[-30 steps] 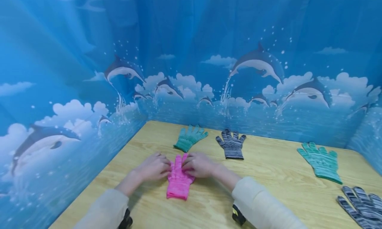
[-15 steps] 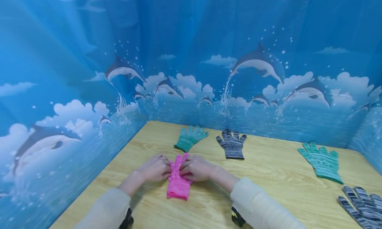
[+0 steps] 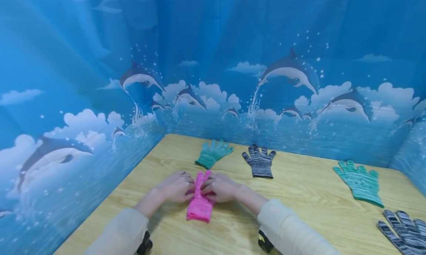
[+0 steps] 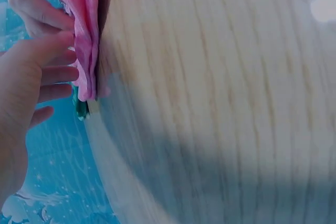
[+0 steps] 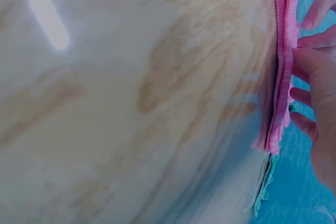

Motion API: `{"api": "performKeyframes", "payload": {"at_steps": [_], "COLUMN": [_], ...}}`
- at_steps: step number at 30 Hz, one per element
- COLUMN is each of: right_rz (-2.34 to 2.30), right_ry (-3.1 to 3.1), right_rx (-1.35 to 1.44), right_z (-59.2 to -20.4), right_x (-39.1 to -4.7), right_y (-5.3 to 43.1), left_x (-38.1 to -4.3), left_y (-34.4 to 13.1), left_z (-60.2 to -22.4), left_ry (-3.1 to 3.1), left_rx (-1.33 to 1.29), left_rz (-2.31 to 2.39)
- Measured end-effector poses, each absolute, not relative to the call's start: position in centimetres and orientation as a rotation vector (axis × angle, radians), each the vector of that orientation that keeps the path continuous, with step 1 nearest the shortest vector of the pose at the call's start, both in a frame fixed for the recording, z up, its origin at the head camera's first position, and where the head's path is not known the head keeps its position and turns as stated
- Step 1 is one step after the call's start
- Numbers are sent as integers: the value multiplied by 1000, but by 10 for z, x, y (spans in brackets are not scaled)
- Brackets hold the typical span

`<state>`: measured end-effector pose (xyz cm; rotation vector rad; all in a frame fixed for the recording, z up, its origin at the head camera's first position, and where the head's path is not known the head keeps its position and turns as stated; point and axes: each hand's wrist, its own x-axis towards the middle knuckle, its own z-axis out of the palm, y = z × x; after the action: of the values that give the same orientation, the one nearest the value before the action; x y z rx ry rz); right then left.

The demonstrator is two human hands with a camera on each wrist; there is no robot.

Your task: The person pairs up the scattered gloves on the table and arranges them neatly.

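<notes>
A pink knit glove (image 3: 199, 207) lies flat on the wooden table in the head view, its cuff toward me and two of its fingers pointing away. My left hand (image 3: 178, 186) pinches the glove's left side near the finger bases. From the other side my right hand (image 3: 221, 187) pinches the glove's right part, with curled fingers lying over it. Both hands hide the outer glove fingers. In the left wrist view the left thumb and fingers meet the edge of layered pink fabric (image 4: 86, 35). The right wrist view has the right thumb and fingertips at the pink fabric (image 5: 283, 61).
Beyond the hands lie a green glove (image 3: 213, 153) and a grey striped glove (image 3: 260, 162). Farther right are another green glove (image 3: 361, 183) and another grey striped glove (image 3: 404, 231). A blue dolphin-print curtain (image 3: 253, 33) borders the wooden table (image 3: 299, 207).
My left hand has moved slightly right, bringing the glove's left side inward and covering the left glove finger. The right hand has shifted a little left. The other gloves stay where they lay.
</notes>
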<state>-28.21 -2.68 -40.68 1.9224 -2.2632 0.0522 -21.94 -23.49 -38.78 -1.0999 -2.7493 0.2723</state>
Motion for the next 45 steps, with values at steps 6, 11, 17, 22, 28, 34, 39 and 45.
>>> {"api": "performKeyframes", "payload": {"at_steps": [6,11,17,22,28,34,39,45], "right_rz": [70,45,53,117,125,132,225,329], "right_ry": [-2339,-2413,-2427,-2352,-2315,-2353,-2461,-2575], "right_rx": [1911,1883,1881,1888,1878,1836,1792,1688], "right_z": [-404,-403,-405,-403,-398,-404,-405,-397], "right_x": [-283,-282,-281,-284,-286,-283,-281,-284], "right_y": [-22,-18,-14,-4,7,3,8,31], "left_x": [-216,-213,-211,-211,-207,-202,-200,-201], "left_y": [-224,-221,-220,-217,-209,-208,-208,-208], "left_z": [-381,-382,-385,-383,-382,-385,-388,-391], "left_ry": [-2832,-2891,-2934,-2886,-2790,-2791,-2805,-2758], "left_rx": [-1144,-1130,-1109,-1141,-1210,-1238,-1239,-1264], "left_rz": [256,275,279,300,288,252,247,238]}}
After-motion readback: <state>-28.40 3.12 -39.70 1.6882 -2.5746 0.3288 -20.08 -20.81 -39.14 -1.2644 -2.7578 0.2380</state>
